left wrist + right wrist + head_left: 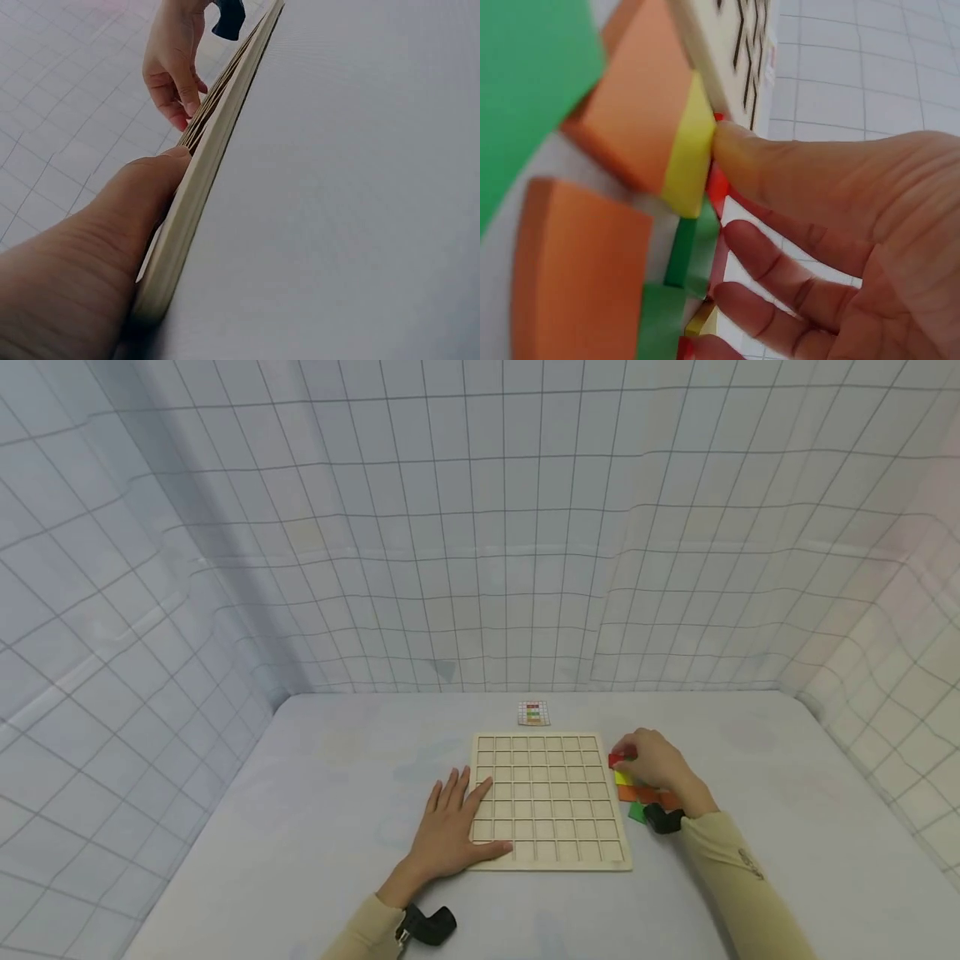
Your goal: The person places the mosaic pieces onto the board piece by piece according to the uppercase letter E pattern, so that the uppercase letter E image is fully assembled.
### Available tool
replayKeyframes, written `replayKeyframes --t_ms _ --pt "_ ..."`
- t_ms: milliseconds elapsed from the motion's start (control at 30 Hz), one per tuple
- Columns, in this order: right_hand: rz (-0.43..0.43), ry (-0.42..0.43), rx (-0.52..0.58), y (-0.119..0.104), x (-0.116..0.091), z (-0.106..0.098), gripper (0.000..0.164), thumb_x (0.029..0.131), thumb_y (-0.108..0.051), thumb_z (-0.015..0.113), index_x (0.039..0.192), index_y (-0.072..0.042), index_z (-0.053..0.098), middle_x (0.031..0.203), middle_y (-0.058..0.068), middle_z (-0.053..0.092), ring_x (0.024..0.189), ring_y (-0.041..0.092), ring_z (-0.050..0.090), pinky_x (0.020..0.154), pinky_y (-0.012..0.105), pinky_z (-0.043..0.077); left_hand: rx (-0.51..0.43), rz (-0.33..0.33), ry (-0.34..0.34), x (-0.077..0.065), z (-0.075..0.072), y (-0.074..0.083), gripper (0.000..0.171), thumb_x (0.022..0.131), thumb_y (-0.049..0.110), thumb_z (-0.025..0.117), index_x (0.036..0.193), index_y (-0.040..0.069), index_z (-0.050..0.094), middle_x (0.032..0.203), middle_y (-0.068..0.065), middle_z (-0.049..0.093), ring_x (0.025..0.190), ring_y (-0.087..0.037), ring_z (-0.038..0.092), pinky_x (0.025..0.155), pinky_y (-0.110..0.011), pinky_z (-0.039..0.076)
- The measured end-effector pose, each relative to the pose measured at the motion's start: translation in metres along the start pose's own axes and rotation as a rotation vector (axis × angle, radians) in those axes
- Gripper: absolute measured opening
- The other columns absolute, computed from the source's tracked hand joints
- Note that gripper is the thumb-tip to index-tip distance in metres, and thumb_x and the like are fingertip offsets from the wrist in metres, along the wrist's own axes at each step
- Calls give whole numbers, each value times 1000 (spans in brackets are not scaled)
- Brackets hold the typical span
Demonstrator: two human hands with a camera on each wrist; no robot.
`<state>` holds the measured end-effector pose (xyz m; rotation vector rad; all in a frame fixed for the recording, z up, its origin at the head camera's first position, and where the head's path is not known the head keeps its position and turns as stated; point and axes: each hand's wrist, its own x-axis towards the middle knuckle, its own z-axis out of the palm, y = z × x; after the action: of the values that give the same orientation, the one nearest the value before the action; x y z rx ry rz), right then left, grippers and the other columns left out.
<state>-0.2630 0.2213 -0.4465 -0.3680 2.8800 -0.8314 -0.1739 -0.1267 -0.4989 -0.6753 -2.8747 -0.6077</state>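
Observation:
A pale wooden grid board (543,802) lies on the table between the two hands. My left hand (448,833) rests on its left edge with the fingers spread, the thumb reaching over the near left corner. Just past the board's right edge, my right hand (651,762) pinches a red block (615,761) between thumb and forefinger; the other fingers hang loosely curled in the right wrist view. Beside and below that hand lie a yellow block (690,150), orange blocks (641,105) and green blocks (697,247), some partly hidden by the hand and wrist.
A small card (533,713) printed with a coloured grid pattern lies behind the board. White cloth (465,527) with dark grid lines surrounds the white table (360,777) at the back and sides. Each wrist wears a black camera mount (431,927).

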Motion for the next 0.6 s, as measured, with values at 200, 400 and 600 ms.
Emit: replayKeyframes --t_ms 200,400,600 --pt "65 -35 47 -2 4 -2 27 80 -19 76 101 -3 69 91 5 63 81 21 56 72 40 47 -5 3 1 0 0 0 94 78 73 54 149 16 33 153 -21 18 141 -34 11 111 -53 4" --pt "86 -21 38 -4 3 -2 22 82 -19 75 96 -3 69 86 3 63 76 20 56 68 39 47 -12 22 9 1 0 -1 87 81 69 55 148 17 35 153 -21 19 141 -35 11 111 -52 5" --pt "80 -18 37 -5 2 1 22 82 -18 73 94 -2 65 87 5 62 77 20 55 69 39 47 -39 24 16 0 0 -1 84 82 67 56 147 17 39 153 -22 20 141 -34 12 111 -51 5"
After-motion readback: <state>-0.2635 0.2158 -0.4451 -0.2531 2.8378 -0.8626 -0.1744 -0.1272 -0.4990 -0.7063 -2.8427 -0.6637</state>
